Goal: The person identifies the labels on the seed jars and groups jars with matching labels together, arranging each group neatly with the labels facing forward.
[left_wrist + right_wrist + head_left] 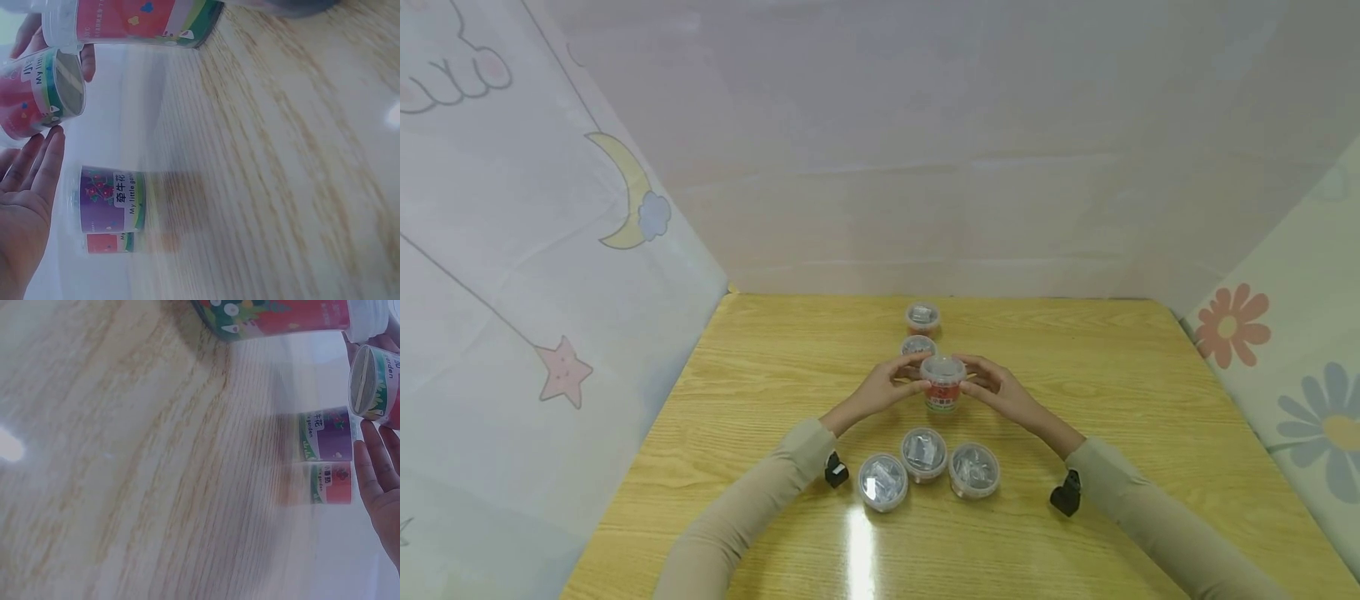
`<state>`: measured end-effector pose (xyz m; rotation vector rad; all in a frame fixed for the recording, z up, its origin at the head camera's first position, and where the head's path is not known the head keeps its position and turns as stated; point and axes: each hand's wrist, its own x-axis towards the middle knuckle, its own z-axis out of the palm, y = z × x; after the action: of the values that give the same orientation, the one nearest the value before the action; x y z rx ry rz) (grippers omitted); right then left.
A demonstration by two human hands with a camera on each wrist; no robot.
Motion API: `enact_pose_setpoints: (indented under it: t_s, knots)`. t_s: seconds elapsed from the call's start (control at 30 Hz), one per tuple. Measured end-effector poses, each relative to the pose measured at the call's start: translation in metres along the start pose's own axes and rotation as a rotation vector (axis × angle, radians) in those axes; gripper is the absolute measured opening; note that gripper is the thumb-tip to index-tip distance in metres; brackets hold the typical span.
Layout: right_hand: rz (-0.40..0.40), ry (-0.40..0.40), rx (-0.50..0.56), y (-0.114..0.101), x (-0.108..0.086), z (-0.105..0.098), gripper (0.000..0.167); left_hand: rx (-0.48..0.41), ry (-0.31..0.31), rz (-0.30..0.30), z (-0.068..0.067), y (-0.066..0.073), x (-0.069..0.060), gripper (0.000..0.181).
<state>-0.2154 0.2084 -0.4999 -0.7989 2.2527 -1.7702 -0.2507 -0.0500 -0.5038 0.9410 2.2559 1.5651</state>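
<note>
Between my two hands a clear plastic tub with a red label (943, 395) is held up off the table, its lid uppermost. My left hand (880, 390) holds its left side, thumb toward the front and fingers behind. On its right side my right hand (1009, 398) holds it in the same way. Both wrist views show the tub's flat base raised above the wood. Just behind it stands a purple-labelled tub (103, 203), and farther back is another red-labelled tub (922, 318).
Nearer than the hands, three lidded tubs stand close together: a left one (883, 483), a middle one (923, 452) and a right one (974, 471). They rest on a wood-grain table (760, 517). A pale printed backdrop (887, 208) rises behind and at both sides.
</note>
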Motion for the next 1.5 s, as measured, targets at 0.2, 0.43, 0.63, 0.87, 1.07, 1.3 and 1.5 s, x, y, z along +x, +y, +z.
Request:
enact_pose_setpoints:
  t_s: [0.2,0.43,0.63,0.87,1.07,1.3,1.5]
  knots:
    - [-0.011,-0.004,0.008,0.000,0.001,-0.003,0.046,0.014,0.019,-0.031,0.000,0.003,0.003,0.055]
    - [-0.035,-0.012,-0.010,-0.004,0.002,-0.007,0.047,0.020,-0.001,-0.021,-0.003,0.026,0.001,0.054]
    - [-0.053,-0.006,-0.031,-0.008,0.005,-0.011,0.047,0.012,0.004,0.010,-0.006,0.043,-0.001,0.052]
    - [-0.051,-0.010,-0.037,-0.005,0.008,-0.015,0.048,0.008,0.022,0.014,-0.007,0.043,0.002,0.051]
    - [-0.047,0.010,-0.041,-0.014,0.009,-0.017,0.048,0.030,0.047,0.025,-0.007,0.044,0.005,0.051]
    - [-0.017,0.041,-0.069,-0.033,0.008,-0.017,0.047,0.014,0.069,0.051,-0.005,0.049,0.008,0.048]
    - [0.013,0.057,-0.106,-0.036,0.010,-0.019,0.048,0.019,0.084,0.045,-0.004,0.044,0.013,0.048]
